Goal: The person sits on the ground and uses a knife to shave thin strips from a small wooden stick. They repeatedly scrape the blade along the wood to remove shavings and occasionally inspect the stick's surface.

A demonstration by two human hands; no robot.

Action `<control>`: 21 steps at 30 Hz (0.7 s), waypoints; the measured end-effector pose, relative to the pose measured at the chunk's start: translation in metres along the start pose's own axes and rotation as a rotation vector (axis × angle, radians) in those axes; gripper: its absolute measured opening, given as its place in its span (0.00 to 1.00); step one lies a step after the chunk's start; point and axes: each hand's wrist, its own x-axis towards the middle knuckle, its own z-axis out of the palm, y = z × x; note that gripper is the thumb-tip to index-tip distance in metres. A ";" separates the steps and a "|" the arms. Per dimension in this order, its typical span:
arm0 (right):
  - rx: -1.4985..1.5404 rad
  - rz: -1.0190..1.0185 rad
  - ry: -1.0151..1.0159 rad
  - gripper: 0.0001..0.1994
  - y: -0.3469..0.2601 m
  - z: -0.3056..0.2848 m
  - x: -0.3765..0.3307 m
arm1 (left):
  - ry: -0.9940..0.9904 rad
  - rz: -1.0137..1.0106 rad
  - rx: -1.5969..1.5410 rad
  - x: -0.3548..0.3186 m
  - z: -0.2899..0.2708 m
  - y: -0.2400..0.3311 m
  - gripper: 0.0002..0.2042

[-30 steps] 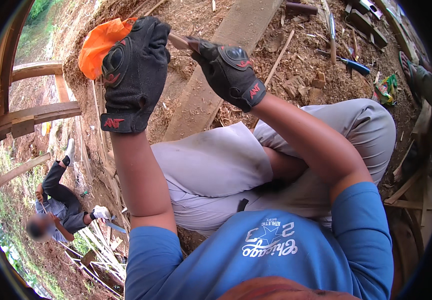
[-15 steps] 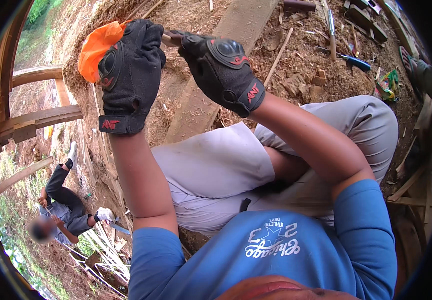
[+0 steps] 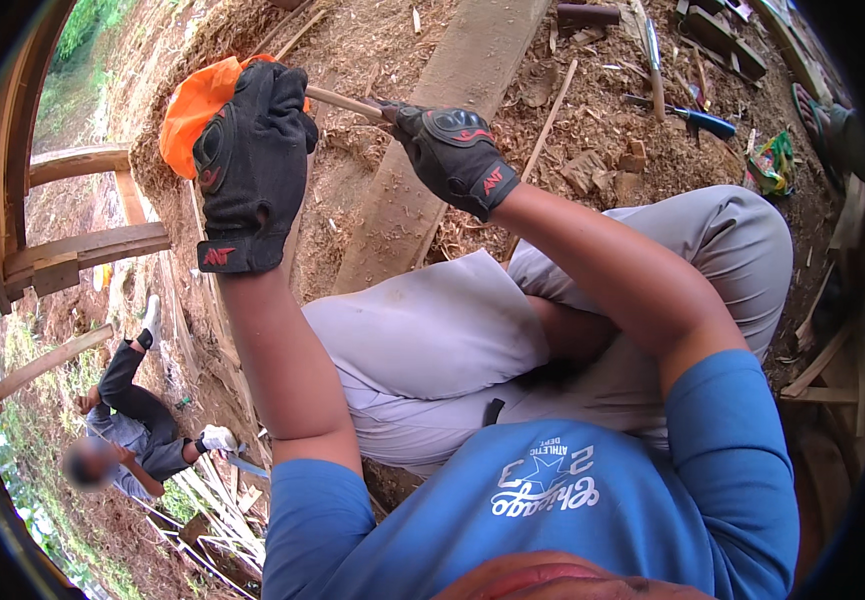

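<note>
My left hand [image 3: 250, 165], in a black glove, is closed around an orange cloth or bag [image 3: 192, 105] bunched at the end of a thin wooden stick [image 3: 345, 102]. My right hand [image 3: 452, 155], also gloved in black, grips the same stick a little further along, over a long wooden plank [image 3: 452, 110] lying on sawdust-covered ground. What the cloth covers is hidden. My grey trousers [image 3: 432, 340] and blue shirt fill the lower part of the view.
Sawdust, wood scraps and hand tools, one with a blue handle [image 3: 702, 122], lie at the upper right. Curved wooden frame pieces [image 3: 82, 245] stand at the left. Another person [image 3: 127, 430] sits lower down at the left among slats.
Both hands have stayed on the stick and orange cloth, shifting slightly. The person at lower left has moved a little.
</note>
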 end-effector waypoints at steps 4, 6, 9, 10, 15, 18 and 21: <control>0.113 -0.273 0.351 0.14 -0.045 -0.028 0.005 | 0.139 0.206 0.141 -0.006 0.009 -0.003 0.15; 0.049 -0.218 0.292 0.12 -0.021 -0.013 0.007 | 0.109 0.171 0.145 -0.004 0.009 0.002 0.15; -0.033 -0.064 0.073 0.13 0.006 0.007 -0.002 | 0.062 0.067 0.078 -0.001 0.001 0.001 0.16; -0.040 -0.117 0.150 0.14 -0.012 -0.004 -0.001 | 0.041 0.016 0.036 -0.004 -0.001 -0.002 0.16; 0.053 -0.219 0.277 0.15 -0.011 -0.014 0.005 | 0.007 -0.115 -0.093 -0.003 0.005 0.017 0.15; -0.020 -0.110 0.135 0.14 0.007 0.008 0.005 | 0.020 -0.045 -0.046 0.001 -0.004 0.003 0.15; -0.003 -0.179 0.236 0.14 -0.043 -0.028 0.006 | 0.004 -0.075 -0.081 -0.006 0.001 0.008 0.15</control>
